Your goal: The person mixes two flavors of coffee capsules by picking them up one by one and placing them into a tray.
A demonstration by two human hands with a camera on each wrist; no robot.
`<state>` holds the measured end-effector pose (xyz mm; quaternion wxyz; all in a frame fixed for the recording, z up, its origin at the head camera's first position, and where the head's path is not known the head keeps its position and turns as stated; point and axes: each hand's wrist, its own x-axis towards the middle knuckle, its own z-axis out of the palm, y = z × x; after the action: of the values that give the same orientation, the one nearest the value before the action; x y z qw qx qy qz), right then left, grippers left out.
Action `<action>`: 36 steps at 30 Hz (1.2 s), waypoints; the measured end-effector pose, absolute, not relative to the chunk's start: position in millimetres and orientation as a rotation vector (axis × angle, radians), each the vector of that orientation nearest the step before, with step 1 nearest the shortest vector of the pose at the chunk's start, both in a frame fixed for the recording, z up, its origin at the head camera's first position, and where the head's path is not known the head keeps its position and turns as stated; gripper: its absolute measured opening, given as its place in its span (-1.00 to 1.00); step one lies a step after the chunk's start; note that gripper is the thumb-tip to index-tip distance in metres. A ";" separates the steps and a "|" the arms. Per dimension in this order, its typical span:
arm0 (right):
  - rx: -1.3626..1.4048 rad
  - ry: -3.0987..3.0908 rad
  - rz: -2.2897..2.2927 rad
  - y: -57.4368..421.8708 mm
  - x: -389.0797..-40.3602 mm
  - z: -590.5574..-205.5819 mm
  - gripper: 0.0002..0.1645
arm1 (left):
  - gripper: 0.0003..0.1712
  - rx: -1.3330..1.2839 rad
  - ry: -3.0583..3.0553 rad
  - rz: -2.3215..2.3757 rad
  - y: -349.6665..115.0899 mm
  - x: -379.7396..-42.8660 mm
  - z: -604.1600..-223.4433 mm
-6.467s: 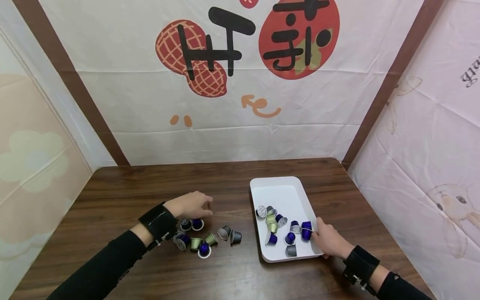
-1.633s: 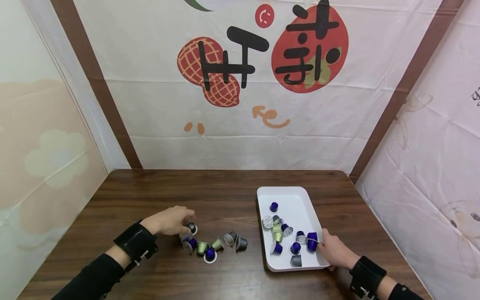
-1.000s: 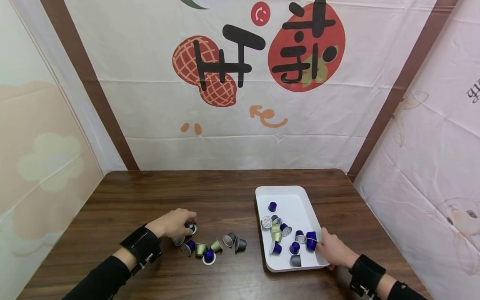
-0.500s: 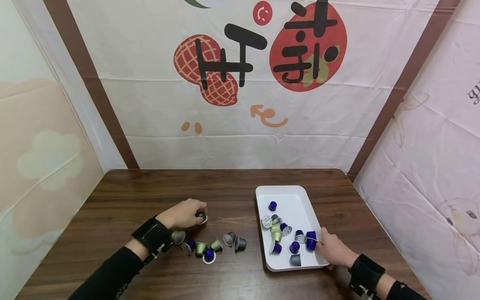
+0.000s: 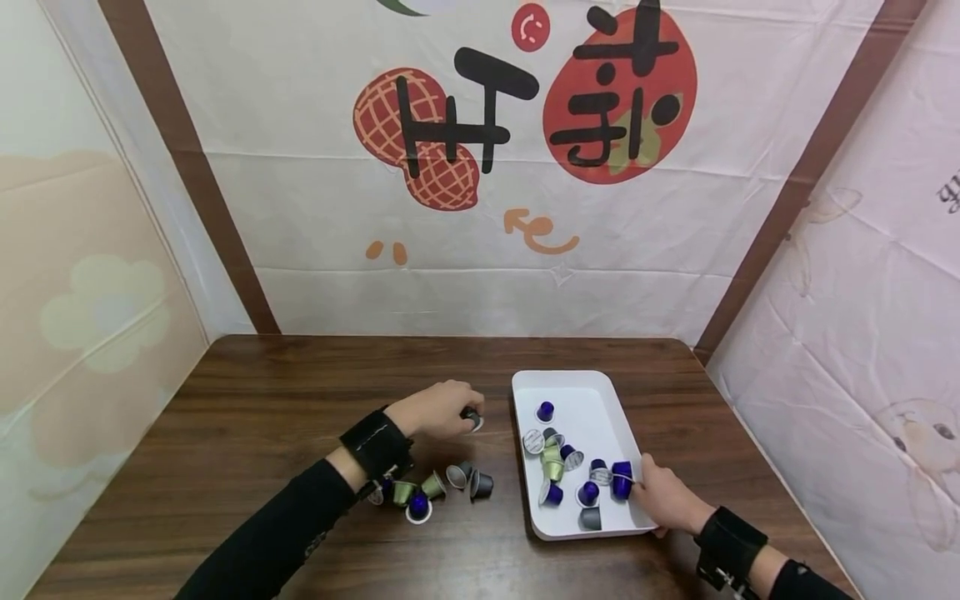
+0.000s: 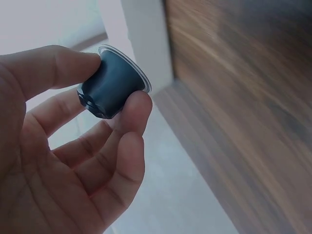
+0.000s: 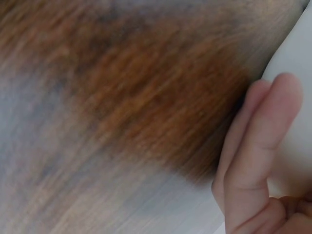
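Note:
My left hand point(image 5: 442, 408) pinches a dark coffee capsule point(image 6: 114, 83) between thumb and fingers, above the table left of the white tray point(image 5: 573, 387). The left wrist view shows its silvery rim and dark blue-grey body. My right hand point(image 5: 667, 497) grips the tray's right side near the front corner. In the right wrist view its fingers point(image 7: 258, 146) lie along the tray's outer wall. Several capsules lie in the tray, among them a blue capsule point(image 5: 546, 411) at the back, a green capsule point(image 5: 552, 469) and a grey capsule point(image 5: 590, 518).
A loose group of capsules lies on the wooden table point(image 5: 337, 367), left of the tray: a green capsule point(image 5: 432, 485), a blue capsule point(image 5: 418, 504) and a dark grey capsule point(image 5: 482, 485) among them. My left forearm covers part of the group. Printed cloth point(image 5: 465, 292) hangs behind the table.
My left hand has picked the dark capsule from the group's left end and carried it right, toward the tray. A blue capsule has appeared at the tray's back since the earliest frame. The right hand stays put.

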<state>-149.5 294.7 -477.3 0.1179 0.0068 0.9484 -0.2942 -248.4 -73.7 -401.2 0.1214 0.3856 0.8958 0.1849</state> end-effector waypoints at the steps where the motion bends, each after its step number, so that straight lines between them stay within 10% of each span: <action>1: 0.019 2.775 -0.862 295.1 -149.8 -477.6 -0.79 | -0.91 1.138 2.617 0.537 -66.8 -249.3 -399.8; 36: 0.029 2.767 -0.883 298.0 -152.1 -479.3 -0.84 | -0.81 1.274 2.662 0.284 81.2 -265.7 -416.0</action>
<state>-152.1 298.0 -479.3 0.1180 0.0099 0.9459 -0.3020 -265.7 81.2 -416.0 0.0885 0.4280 0.8943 0.0956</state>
